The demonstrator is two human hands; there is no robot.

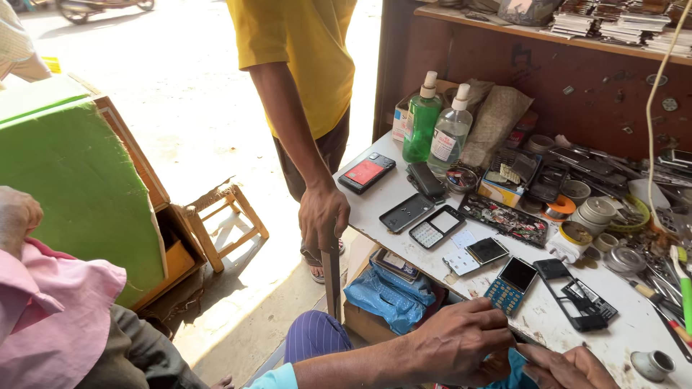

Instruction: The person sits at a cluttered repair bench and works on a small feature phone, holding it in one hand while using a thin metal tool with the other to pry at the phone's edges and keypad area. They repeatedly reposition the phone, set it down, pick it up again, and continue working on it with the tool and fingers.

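Keypad phone [510, 285]: blue-keyed, dark screen, lies flat on the white worktop [634, 328] at lower centre-right of the frame, just above the wearer's hands.
Left hand [461, 340]: bottom centre, knuckles up, fingers curled in at the worktop's near edge, just below the keypad phone; what they pinch I cannot tell.
Right hand [566, 366]: bottom right, partly cut by the frame edge, fingers bent towards the left hand and touching it; a grip cannot be made out.
Black phone frame [577, 295]: empty housing, lying just right of the keypad phone.
Open phone shells [422, 222]: two, side by side, centre of the frame.
Red-screened phone [366, 173]: near the worktop's far left corner.
Bottles [435, 126]: one green, one clear, upright at upper centre.
Standing person's hand [323, 213]: centre, resting on a stick beside the worktop.
Blue plastic bag [389, 295]: under the worktop edge, lower centre.
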